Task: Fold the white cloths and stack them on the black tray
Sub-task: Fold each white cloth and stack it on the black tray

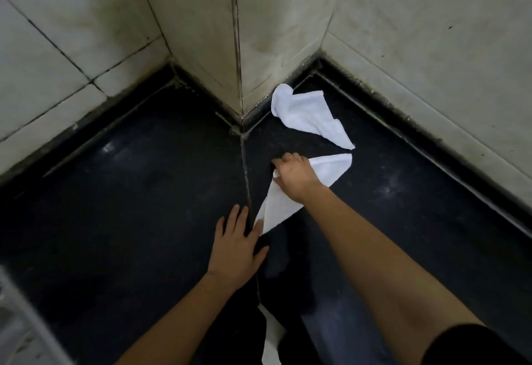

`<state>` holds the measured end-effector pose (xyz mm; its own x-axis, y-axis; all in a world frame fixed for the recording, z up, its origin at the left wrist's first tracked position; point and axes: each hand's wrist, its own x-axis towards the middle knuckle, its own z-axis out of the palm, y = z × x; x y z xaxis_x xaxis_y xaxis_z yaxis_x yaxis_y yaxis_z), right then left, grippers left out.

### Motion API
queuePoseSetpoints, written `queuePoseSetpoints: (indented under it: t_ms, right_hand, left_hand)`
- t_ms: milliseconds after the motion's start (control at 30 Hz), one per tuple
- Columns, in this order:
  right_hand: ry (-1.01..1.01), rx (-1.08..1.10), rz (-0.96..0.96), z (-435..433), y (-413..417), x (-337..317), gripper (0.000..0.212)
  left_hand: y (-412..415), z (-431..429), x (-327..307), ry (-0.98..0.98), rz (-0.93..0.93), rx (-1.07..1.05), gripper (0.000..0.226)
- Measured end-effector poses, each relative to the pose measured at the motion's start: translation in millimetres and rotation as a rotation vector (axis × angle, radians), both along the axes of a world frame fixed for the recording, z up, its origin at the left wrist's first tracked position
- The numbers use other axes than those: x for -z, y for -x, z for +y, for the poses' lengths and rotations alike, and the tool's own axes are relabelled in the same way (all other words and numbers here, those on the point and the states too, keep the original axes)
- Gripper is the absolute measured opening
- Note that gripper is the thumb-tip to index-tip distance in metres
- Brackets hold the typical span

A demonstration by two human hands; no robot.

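Note:
A white cloth point(275, 209) lies stretched across the dark surface point(144, 192) in the middle of the view. My right hand point(293, 176) is closed on its middle edge, knuckles up. My left hand point(236, 245) lies flat with fingers spread, the thumb touching the cloth's near corner. A second white cloth point(305, 114) lies crumpled farther back, against the foot of the tiled wall corner. A strip of white cloth point(272, 338) shows at the bottom edge between my arms. I see no black tray apart from the dark surface itself.
Pale tiled walls point(201, 19) rise on the left, the right and as a jutting corner at the back centre. A grout seam point(247, 169) runs down the dark surface. A pale blurred edge point(26, 321) shows at the bottom left.

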<state>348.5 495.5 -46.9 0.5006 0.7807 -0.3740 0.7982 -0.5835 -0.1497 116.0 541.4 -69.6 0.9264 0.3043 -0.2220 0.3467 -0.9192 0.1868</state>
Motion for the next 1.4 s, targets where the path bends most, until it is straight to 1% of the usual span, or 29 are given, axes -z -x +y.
queuePoseSetpoints:
  t_ms: [67,133,200,233,367,467,600,733,800,900,1033,1133,1200,1267,1333,1400]
  right_hand:
    - [-0.098,0.047,0.060,-13.9,-0.7,-7.4,0.033]
    - [-0.237,0.139,0.151,-39.0,-0.5,-20.9,0.020]
    - [-0.348,0.242,0.228,-69.0,-1.7,-36.8,0.012]
    - [-0.361,0.270,0.243,-85.7,-2.7,-44.2,0.011]
    - [-0.289,0.315,0.196,-152.8,-10.7,-66.4,0.011]
    - [-0.306,0.355,0.188,-196.0,-12.1,-85.5,0.011]
    - [-0.430,0.396,0.192,-236.5,-12.5,-114.8,0.008]
    - [-0.667,0.510,0.151,-262.3,-10.5,-153.1,0.004]
    - [-0.776,0.551,0.138,-271.7,-7.3,-170.7,0.011]
    - [-0.832,0.636,0.122,-287.0,-4.3,-183.4,0.007]
    - [-0.828,0.725,0.108,-304.4,1.1,-179.6,0.004]
    - [-0.888,0.784,0.082,-310.3,8.0,-171.7,0.002]
    - [-0.944,0.797,-0.019,-312.1,7.0,-169.0,0.006]
    - [-0.992,0.790,-0.076,-310.8,6.0,-166.7,0.009]
    - [-1.016,0.777,-0.075,-310.8,11.3,-158.3,0.008]
    - [-0.965,0.762,-0.037,-315.1,23.4,-138.8,0.008]
  left_hand:
    - [-3.6,2.1,0.1,0.011,-0.085,-0.010,0.038]
    - [-6.8,2.6,2.2,-0.004,-0.154,-0.012,0.021]
    - [-10.2,4.7,2.9,-0.023,-0.194,-0.023,0.015]
    - [-12.6,5.3,1.9,-0.029,-0.211,-0.030,0.013]
    - [-24.7,4.9,-8.1,-0.005,-0.299,-0.033,0.017]
    - [-41.7,1.8,-28.1,0.062,-0.376,-0.022,0.016]
    - [-70.4,-3.8,-75.9,0.106,-0.495,0.000,0.017]
    - [-94.0,-16.2,-142.4,0.142,-0.671,-0.018,0.018]
    - [-102.0,-22.4,-167.4,0.165,-0.720,-0.033,0.016]
    - [-112.4,-31.7,-186.8,0.168,-0.753,-0.013,0.013]
    - [-119.0,-47.7,-182.2,0.172,-0.724,0.026,0.013]
    - [-124.6,-51.1,-169.7,0.133,-0.721,0.095,0.014]
    - [-133.4,-53.2,-168.8,0.120,-0.777,0.099,0.013]
    - [-139.1,-57.5,-173.1,0.139,-0.856,0.061,0.011]
    - [-136.0,-64.1,-170.6,0.147,-0.882,0.053,0.011]
    - [-124.2,-69.4,-154.8,0.092,-0.823,0.126,0.014]
